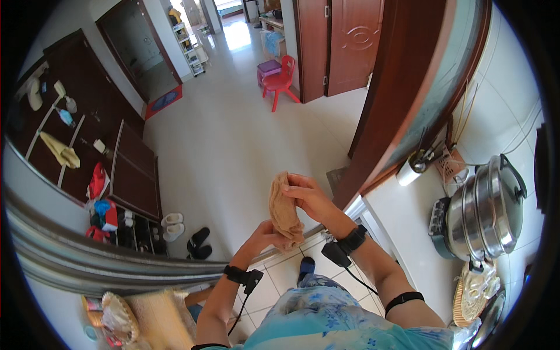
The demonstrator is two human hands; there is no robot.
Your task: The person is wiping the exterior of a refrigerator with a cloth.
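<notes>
A crumpled tan cloth (282, 210) hangs between my two hands, in front of my body and above the threshold. My right hand (308, 194) pinches its upper right edge, thumb on the near face. Lower down, my left hand (264, 238) grips the bottom left part; some of those fingers are hidden behind the cloth. Both wrists wear black straps with small devices and cables.
To the right, a steel steamer pot (481, 214) stands on a white counter (393, 218) beside a utensil holder (411, 170). Black slippers (200, 243) and white shoes (173, 226) lie ahead left. A red chair (280, 83) stands farther off, near a brown door (352, 43).
</notes>
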